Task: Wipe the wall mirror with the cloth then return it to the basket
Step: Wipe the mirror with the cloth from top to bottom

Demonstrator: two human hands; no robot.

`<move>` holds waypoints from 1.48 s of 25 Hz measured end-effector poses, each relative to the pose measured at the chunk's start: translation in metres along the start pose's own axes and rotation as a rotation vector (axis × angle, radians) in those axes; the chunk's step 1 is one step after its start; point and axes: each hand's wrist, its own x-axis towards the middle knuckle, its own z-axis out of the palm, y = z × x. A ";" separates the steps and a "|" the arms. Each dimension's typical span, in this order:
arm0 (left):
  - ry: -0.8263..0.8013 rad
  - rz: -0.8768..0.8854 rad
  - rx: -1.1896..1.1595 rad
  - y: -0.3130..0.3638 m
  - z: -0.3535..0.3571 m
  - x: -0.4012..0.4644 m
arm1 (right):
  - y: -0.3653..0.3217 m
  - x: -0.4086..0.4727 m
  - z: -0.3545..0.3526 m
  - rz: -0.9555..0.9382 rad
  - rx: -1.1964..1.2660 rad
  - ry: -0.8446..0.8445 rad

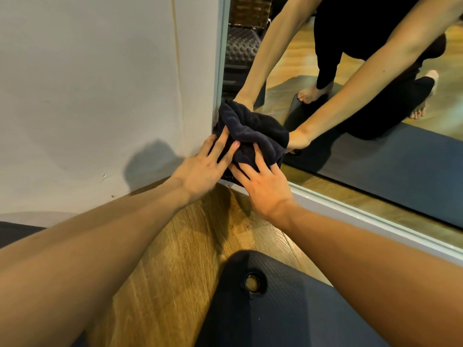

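A dark bunched cloth (253,132) is pressed against the lower left corner of the wall mirror (375,151), right where its pale frame (350,211) meets the floor. My left hand (205,166) lies on the cloth's left side with straight spread fingers. On the cloth's lower right part my right hand (263,186) presses with spread fingers too. The mirror reflects both arms, the cloth and a person in dark clothes. A woven basket (250,11) shows only as a reflection at the mirror's top left.
A grey wall (100,83) stands left of the mirror. The floor (180,246) is wood. A dark exercise mat (288,309) with a ring hole lies under me, close to the mirror. A knobbly dark mat is reflected behind.
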 end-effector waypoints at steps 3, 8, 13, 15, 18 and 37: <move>-0.015 -0.026 -0.032 0.008 0.005 0.001 | 0.005 -0.003 0.004 -0.042 -0.047 -0.008; -0.025 -0.006 -0.076 0.033 0.006 0.005 | 0.031 -0.028 0.014 -0.060 -0.069 -0.032; -0.056 0.085 -0.075 0.093 0.009 0.018 | 0.067 -0.088 0.035 -0.063 -0.084 -0.125; -0.067 0.097 -0.058 0.119 0.007 0.023 | 0.079 -0.109 0.042 -0.048 -0.094 -0.124; -0.060 0.131 -0.074 0.148 0.003 0.028 | 0.097 -0.136 0.053 -0.065 -0.100 -0.127; 0.148 0.758 0.074 0.437 -0.040 0.109 | 0.281 -0.416 0.146 0.084 -0.079 -0.095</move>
